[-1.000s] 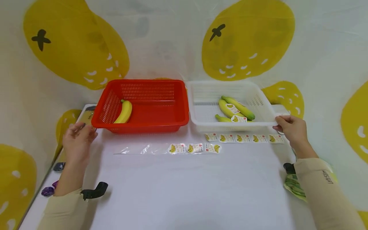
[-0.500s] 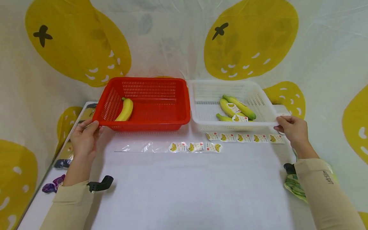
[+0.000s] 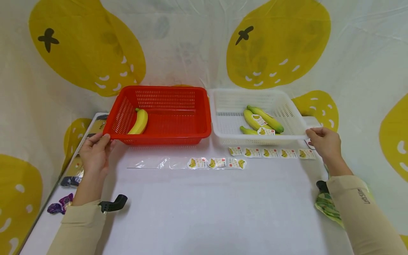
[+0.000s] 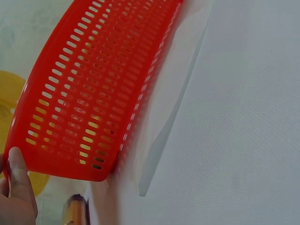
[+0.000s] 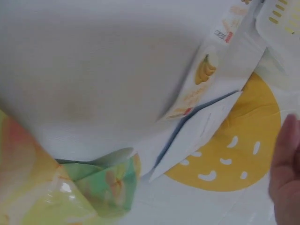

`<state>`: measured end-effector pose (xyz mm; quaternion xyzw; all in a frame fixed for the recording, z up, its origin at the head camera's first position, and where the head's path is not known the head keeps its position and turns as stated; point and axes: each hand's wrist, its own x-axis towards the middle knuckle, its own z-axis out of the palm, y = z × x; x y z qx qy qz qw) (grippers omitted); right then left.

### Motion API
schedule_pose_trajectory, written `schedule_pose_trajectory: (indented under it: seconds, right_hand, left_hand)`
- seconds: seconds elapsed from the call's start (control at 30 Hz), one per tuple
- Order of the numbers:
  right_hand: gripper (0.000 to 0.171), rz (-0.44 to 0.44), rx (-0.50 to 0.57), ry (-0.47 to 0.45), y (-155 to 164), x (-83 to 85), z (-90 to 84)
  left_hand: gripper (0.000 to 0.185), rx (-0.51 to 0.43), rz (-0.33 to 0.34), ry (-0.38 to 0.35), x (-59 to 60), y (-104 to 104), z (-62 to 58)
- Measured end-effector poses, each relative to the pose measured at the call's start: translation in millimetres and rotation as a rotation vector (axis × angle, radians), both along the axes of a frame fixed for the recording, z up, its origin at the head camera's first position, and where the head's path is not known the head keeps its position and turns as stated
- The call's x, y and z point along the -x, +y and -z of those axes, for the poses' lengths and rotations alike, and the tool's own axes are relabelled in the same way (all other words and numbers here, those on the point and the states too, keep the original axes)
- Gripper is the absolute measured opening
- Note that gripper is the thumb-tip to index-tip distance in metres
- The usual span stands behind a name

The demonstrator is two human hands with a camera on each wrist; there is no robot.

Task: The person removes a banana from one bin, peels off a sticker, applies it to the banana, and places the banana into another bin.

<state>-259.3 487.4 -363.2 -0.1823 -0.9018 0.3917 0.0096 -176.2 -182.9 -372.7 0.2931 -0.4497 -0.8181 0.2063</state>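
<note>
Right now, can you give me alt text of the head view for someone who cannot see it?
A person's left hand grips the near left corner of a red perforated plastic basket holding one yellow banana, while the right hand grips the near right corner of a white perforated plastic basket holding greenish labelled bananas. Two strips of banana stickers lie on the white table.

Two baskets stand side by side, left basket (image 3: 159, 117) and right basket (image 3: 255, 113), sticker strips (image 3: 271, 153) lying before them.
</note>
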Motion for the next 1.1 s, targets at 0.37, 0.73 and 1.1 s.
schedule_pose_trajectory:
  seconds: [0.37,0.73,1.1]
  right_hand:
    - [0.067,-0.367,-0.319,0.074,-90.1,23.4,-82.7]
    - [0.040,-0.748,-0.154,0.205,-305.3,83.5,-146.4]
    - [0.033,-1.015,-0.017,0.146,-401.3,121.7,-79.3]
  left_hand:
    - [0.038,-0.007,-0.004,-0.003,-5.2,-6.9,0.3]
    - [0.029,-0.015,0.013,0.057,-1.2,22.1,7.8]
    - [0.017,0.188,0.069,0.057,0.4,86.6,13.3]
